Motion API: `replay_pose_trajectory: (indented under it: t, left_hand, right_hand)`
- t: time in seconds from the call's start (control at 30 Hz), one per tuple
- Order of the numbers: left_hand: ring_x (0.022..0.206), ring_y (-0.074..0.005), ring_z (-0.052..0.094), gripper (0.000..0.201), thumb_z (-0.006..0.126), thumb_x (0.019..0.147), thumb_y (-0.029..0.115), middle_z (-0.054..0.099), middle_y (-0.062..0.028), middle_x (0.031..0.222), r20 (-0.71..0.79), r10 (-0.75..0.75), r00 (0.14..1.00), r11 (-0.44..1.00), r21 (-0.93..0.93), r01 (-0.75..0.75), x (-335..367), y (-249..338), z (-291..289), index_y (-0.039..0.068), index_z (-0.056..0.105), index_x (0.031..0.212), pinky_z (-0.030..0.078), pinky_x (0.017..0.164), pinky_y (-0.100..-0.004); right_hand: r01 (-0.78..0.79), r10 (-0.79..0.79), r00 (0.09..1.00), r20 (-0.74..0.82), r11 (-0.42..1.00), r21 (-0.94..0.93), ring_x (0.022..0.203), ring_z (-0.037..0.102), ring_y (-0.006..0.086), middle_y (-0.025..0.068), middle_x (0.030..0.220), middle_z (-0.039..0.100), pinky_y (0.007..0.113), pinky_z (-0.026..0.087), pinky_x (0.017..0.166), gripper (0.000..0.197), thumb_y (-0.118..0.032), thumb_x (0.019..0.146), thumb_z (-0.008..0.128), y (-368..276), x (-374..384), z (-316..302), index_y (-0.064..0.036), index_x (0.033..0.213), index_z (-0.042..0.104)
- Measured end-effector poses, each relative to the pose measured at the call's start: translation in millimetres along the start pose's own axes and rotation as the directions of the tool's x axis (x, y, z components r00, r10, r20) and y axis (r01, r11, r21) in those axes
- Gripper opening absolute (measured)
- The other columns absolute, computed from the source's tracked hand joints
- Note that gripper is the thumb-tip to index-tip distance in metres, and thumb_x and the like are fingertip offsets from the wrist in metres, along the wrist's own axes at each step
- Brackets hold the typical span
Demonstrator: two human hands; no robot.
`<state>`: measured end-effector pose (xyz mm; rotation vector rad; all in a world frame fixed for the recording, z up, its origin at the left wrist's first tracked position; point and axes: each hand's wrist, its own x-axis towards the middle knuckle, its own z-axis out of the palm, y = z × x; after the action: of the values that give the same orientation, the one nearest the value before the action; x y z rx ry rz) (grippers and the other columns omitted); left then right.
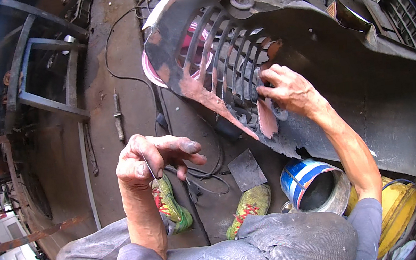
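A large dark car bumper (347, 81) with a slatted grille (234, 56) lies before me, its edge smeared with pinkish filler (209, 98). My right hand (286, 89) is at the grille's right end, fingers bent and closed against it. What they grip is hidden. Just below those fingers is a pink, jagged-edged patch (267, 120); I cannot tell whether it is loose or part of the bumper. My left hand (157, 157) hovers apart from the bumper, thumb and forefinger pinching a thin wire-like strand (148, 166). Its other fingers stretch out, with grey-smudged tips.
A pink basin (149, 69) sits beneath the grille. Near my feet are a square grey plate (246, 170) and a blue-white bucket (290, 185), beside a yellow container (397, 210). Cables (131, 74) cross the floor near a slim tool (118, 115). Left stands a metal frame (53, 99).
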<state>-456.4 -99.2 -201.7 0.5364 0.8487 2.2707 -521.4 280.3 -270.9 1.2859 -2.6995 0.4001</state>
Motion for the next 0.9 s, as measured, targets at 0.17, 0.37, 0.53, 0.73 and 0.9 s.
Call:
replay_pose_trajectory:
  t: [0.17,0.37,0.53,0.73,0.9]
  left_hand:
    - [0.117,-0.0632,0.054,0.028,0.069,0.086,0.021,0.050,-0.0429,0.134,0.036,0.030,0.999,0.998,-0.059,-0.028,-1.4,-4.8,-0.7,-0.007,0.071,0.082,0.059,0.077,-0.0465]
    - [0.119,-0.0627,0.053,0.034,0.072,0.088,0.028,0.049,-0.0409,0.136,0.067,0.013,0.998,0.999,-0.042,-0.010,-5.6,1.0,-3.4,-0.006,0.071,0.087,0.060,0.079,-0.0474]
    - [0.117,-0.0617,0.055,0.029,0.069,0.087,0.022,0.049,-0.0431,0.135,0.034,0.013,0.999,0.999,-0.044,-0.012,-0.7,-4.8,0.5,-0.007,0.070,0.083,0.059,0.077,-0.0467]
    - [0.115,-0.0617,0.056,0.031,0.070,0.088,0.024,0.049,-0.0440,0.134,0.016,-0.037,0.999,0.997,-0.061,0.038,5.1,-9.9,1.5,-0.007,0.071,0.088,0.060,0.075,-0.0454]
    - [0.114,-0.0620,0.057,0.033,0.070,0.088,0.025,0.049,-0.0443,0.134,0.011,-0.025,1.000,0.996,-0.081,0.026,8.3,-11.6,2.1,-0.008,0.071,0.090,0.060,0.074,-0.0451]
  right_hand:
    - [-0.060,0.053,0.996,-0.071,0.993,-0.100,0.101,0.058,0.0302,0.0123,0.109,0.058,0.040,0.053,0.086,0.039,0.000,0.064,0.074,18.3,5.0,3.5,-0.0088,0.101,0.069]
    - [-0.075,0.078,0.993,-0.086,0.996,0.041,0.093,0.058,0.0284,0.0095,0.100,0.058,0.039,0.053,0.081,0.027,-0.006,0.066,0.074,0.4,-0.5,0.6,-0.0105,0.093,0.070]
    - [-0.126,0.137,0.989,-0.049,0.975,0.185,0.094,0.060,0.0303,0.0105,0.100,0.060,0.039,0.053,0.078,0.032,-0.001,0.064,0.072,-32.4,-13.0,-16.5,-0.0104,0.095,0.071]
    - [-0.292,0.321,0.929,-0.186,0.942,0.168,0.092,0.065,0.0297,0.0104,0.096,0.063,0.037,0.055,0.076,0.034,0.007,0.068,0.068,-32.5,-22.7,-39.8,-0.0089,0.097,0.074]
    - [-0.135,0.153,0.965,-0.211,0.986,0.097,0.094,0.063,0.0298,0.0097,0.101,0.061,0.038,0.055,0.077,0.039,0.001,0.064,0.070,-21.4,-22.9,-23.5,-0.0130,0.100,0.068]
